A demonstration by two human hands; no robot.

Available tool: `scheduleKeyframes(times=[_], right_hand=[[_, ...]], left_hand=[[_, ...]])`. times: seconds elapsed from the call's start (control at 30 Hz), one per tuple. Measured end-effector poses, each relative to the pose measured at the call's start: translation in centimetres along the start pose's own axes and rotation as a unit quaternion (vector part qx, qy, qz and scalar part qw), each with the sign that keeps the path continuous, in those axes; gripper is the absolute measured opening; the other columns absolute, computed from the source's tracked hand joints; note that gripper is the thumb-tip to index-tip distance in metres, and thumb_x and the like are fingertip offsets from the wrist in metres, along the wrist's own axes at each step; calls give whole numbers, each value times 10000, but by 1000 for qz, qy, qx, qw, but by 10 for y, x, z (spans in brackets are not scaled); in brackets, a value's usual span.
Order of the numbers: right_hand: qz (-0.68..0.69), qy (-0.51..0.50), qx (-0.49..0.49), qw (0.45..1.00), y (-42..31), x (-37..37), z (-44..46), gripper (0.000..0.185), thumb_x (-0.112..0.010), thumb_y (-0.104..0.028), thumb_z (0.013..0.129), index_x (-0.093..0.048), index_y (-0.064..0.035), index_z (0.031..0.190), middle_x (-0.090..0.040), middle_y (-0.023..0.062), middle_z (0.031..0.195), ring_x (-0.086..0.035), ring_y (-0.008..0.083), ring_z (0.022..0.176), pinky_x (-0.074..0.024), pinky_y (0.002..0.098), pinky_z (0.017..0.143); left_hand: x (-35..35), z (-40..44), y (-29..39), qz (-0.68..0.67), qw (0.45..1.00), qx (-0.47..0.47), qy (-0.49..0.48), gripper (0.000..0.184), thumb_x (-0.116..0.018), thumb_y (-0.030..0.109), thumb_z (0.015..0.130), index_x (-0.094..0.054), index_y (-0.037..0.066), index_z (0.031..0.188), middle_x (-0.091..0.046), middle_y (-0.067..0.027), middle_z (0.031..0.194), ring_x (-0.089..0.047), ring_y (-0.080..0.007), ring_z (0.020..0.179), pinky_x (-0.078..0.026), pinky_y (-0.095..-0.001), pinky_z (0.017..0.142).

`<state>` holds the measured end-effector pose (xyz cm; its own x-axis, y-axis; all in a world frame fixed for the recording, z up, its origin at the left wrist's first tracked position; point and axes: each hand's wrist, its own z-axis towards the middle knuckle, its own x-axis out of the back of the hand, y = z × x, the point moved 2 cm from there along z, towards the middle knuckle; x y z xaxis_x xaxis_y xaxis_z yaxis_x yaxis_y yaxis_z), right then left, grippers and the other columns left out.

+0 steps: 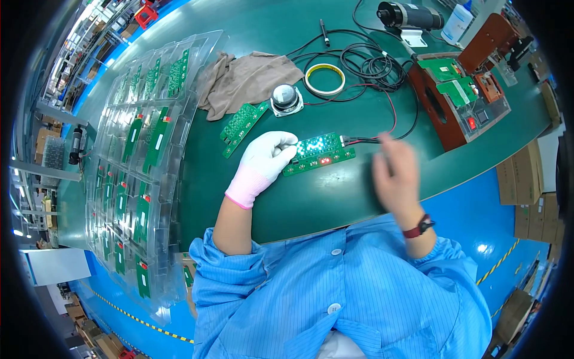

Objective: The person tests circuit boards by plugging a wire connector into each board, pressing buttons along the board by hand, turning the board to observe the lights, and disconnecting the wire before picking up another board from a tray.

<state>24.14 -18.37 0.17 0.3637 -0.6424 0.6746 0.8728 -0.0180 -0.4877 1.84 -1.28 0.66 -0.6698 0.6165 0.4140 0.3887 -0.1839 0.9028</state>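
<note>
My left hand (262,163), in a white glove with a pink cuff, is closed on the left end of a green circuit board (326,160). White lights form a pattern along the board's upper part, and a red light glows near its lower edge. A connector with black and red wires (365,140) is plugged in at the board's right end. My right hand (397,173) is bare and blurred, to the right of the board by the wires. Its fingers look apart, and nothing shows in them. A second green circuit board (242,127) lies up and left of my gloved hand.
Clear plastic trays (161,221) with several boards stand at left. Behind the work lie a brown cloth (248,78), a small speaker (286,100), a tape roll (324,79) and coiled black cable (373,63). A brown test fixture (436,107) stands at right, near a white bottle (457,24).
</note>
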Motion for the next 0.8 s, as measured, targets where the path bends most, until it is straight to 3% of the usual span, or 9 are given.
scheduleKeyframes(times=[0.07,0.17,0.27,0.57,0.67,0.77,0.8], right_hand=[[-109,103,16,989,33,39,15,396,-655,-38,863,-628,-27,1259,-624,162,1215,-549,346,1171,-406,451,1029],[-226,204,-15,953,81,87,29,408,-654,-105,912,-593,-9,1304,-604,181,1285,-539,363,1223,-421,459,1032],[-235,132,-68,960,133,99,24,446,-654,-176,935,-566,-22,1345,-547,184,1373,-525,350,1258,-406,469,1050],[-389,90,-108,910,126,95,28,488,-655,-290,944,-561,-104,1386,-544,94,1394,-474,294,1328,-276,520,1151],[-406,71,-99,906,128,97,34,457,-655,-303,944,-589,-109,1352,-546,81,1383,-472,289,1330,-258,533,1161],[-396,98,-57,911,118,89,40,397,-674,-251,923,-625,-89,1282,-585,92,1315,-511,301,1277,-307,513,1129],[-314,95,-20,944,106,82,44,382,-682,-223,909,-630,-82,1261,-600,97,1280,-527,305,1249,-326,503,1109]], left_hand=[[0,0,-1,19,1000,-8,1,278,-695,145,896,-680,-24,1116,-697,-60,975,-639,-93,808,-525,-249,744],[0,1,-5,48,999,-22,9,276,-696,151,890,-686,-19,1107,-697,-65,971,-642,-99,804,-526,-255,745],[-2,1,-6,58,998,-23,10,273,-696,153,889,-689,-13,1107,-696,-67,968,-645,-104,805,-527,-260,747],[-3,-1,1,23,1000,-6,7,270,-688,147,895,-687,-15,1111,-693,-64,971,-642,-103,803,-529,-261,751],[-2,0,0,38,999,-14,7,267,-686,146,899,-686,-17,1110,-691,-64,969,-638,-102,800,-528,-258,751],[-1,0,0,57,998,-21,11,255,-692,134,897,-686,-16,1103,-686,-60,965,-636,-99,803,-526,-254,752],[-2,0,0,53,998,-21,14,244,-696,122,895,-688,-13,1098,-685,-55,964,-636,-96,808,-526,-252,753]])
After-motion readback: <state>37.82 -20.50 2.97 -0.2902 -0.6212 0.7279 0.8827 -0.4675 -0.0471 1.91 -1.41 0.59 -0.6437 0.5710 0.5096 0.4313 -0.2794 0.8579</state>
